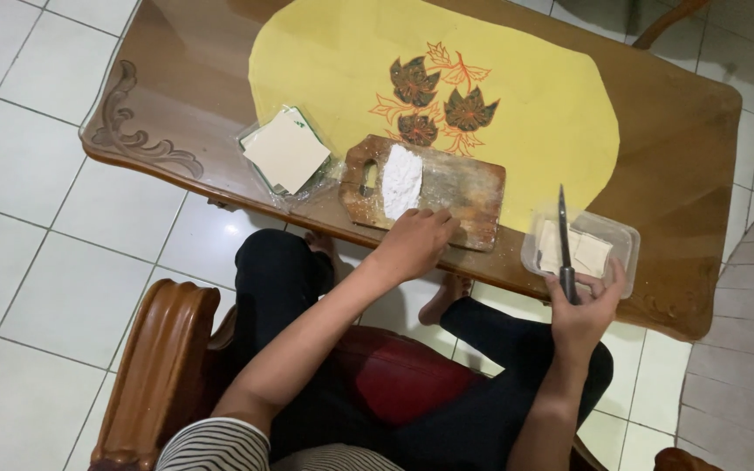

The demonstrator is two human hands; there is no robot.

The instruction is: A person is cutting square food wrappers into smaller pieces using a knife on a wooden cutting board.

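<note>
Clear plastic tub (623,234) at the near right edge of the wooden table (691,148), holding pale flat slabs, squarish, overlapping; kind of food not certain; a second container, a clear wrapper or shallow tray (255,138) at the near left, holding a stack of cream square sheets (286,150), top one turned at an angle; between the two, a worn wooden cutting board (460,187) with a handle hole, dusted white, carrying one white crumbly block (401,180) set upright across its left half; board lies partly on a yellow oval mat (534,105) printed with dark leaves in orange outline; left hand (414,242) rests on the near edge of the board just below the block, fingers curled loosely, nothing gripped that I can see; right hand (588,307) closed round the dark handle of a knife (563,234), blade pointing up and away, crossing in front of the tub; person seated in a carved wooden chair (154,366) with red cushion (394,371), dark trousers, bare feet under the table edge; white tiled floor (37,227) all round.
</note>
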